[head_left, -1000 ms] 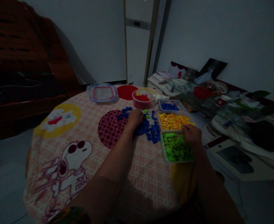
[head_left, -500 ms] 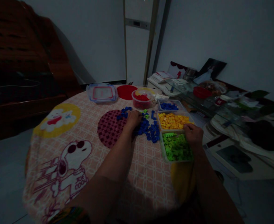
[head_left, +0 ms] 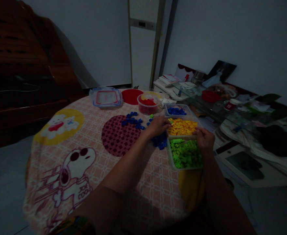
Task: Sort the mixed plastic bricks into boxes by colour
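Shifted from the blue bricks [head_left: 133, 120], my left hand [head_left: 158, 126] pinches a green brick [head_left: 171, 121] beside yellow bricks [head_left: 182, 127]. My right hand [head_left: 205, 139] curls nearby; its grip I cannot tell.

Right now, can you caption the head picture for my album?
Left hand and right hand flank yellow bricks; blue bricks lie scattered.

On the surface [head_left: 153, 186], loose bricks [head_left: 160, 143] lie in front of a tub [head_left: 147, 109] and left of boxes [head_left: 182, 136] of other bricks [head_left: 182, 126].
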`<state>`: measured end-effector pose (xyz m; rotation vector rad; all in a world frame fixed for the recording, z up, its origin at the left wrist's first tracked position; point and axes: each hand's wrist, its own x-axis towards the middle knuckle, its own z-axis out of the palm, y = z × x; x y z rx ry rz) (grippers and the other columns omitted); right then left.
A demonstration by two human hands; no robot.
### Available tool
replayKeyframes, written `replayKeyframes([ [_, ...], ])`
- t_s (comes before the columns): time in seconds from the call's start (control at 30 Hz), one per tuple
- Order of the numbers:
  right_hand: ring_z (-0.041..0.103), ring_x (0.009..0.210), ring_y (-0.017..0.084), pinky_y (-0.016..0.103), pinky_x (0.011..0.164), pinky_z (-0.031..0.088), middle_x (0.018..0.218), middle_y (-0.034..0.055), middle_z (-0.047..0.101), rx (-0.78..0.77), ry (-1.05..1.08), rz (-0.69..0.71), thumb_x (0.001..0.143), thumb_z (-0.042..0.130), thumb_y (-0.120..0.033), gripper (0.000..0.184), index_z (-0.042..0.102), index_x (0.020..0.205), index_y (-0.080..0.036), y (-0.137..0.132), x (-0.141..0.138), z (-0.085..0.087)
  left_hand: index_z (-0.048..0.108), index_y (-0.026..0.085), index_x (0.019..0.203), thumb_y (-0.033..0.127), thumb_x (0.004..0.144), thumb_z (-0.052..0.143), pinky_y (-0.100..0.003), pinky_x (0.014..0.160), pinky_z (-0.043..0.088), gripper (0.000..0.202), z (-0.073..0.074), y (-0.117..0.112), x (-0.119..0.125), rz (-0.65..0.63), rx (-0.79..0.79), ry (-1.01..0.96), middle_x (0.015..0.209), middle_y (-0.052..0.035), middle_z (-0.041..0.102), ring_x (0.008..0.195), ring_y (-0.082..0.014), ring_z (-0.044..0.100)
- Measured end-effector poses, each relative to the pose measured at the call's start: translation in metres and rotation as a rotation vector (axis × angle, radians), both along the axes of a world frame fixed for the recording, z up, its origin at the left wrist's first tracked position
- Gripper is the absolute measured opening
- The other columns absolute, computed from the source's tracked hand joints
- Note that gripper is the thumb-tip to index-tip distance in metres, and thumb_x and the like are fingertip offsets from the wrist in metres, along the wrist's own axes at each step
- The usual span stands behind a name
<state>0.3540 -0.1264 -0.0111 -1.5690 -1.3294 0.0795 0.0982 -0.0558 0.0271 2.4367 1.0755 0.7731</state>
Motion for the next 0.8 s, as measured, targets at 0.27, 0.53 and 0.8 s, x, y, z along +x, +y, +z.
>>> replayKeyframes([
  [0.27, 0.070, 0.070, 0.026, 0.040, 0.071, 0.056, 0.072, 0.0079, 0.075, -0.019, 0.040, 0.004, 0.079, 0.053, -0.041, 0.037, 0.076, 0.093, -0.014, 0.002, 0.003, -0.002, 0.077, 0.019, 0.099, 0.024, 0.089, 0.058, -0.031, 0.094, 0.050, 0.022, -0.007, -0.037, 0.050, -0.336, 0.008, 0.040, 0.104, -0.0071, 0.076, 0.102, -0.0207, 0.068],
  [0.53, 0.071, 0.074, 0.028, 0.043, 0.076, 0.055, 0.073, 0.0094, 0.075, -0.024, 0.023, -0.009, 0.080, 0.050, -0.041, 0.041, 0.075, 0.095, -0.012, 0.002, 0.004, -0.005, 0.072, 0.016, 0.107, 0.020, 0.091, 0.053, -0.035, 0.101, 0.049, 0.025, -0.012, -0.017, 0.028, -0.039, 0.059, 0.009, 0.114, -0.0101, 0.072, 0.111, -0.0223, 0.064],
  [0.8, 0.070, 0.072, 0.025, 0.039, 0.073, 0.055, 0.072, 0.0080, 0.075, 0.001, 0.007, -0.003, 0.080, 0.051, -0.038, 0.035, 0.075, 0.091, -0.015, 0.001, 0.002, -0.002, 0.070, 0.016, 0.118, 0.019, 0.090, 0.055, -0.039, 0.108, 0.045, 0.031, -0.036, 0.019, -0.013, 0.301, 0.037, 0.211, 0.124, -0.0132, 0.067, 0.121, -0.0255, 0.059],
])
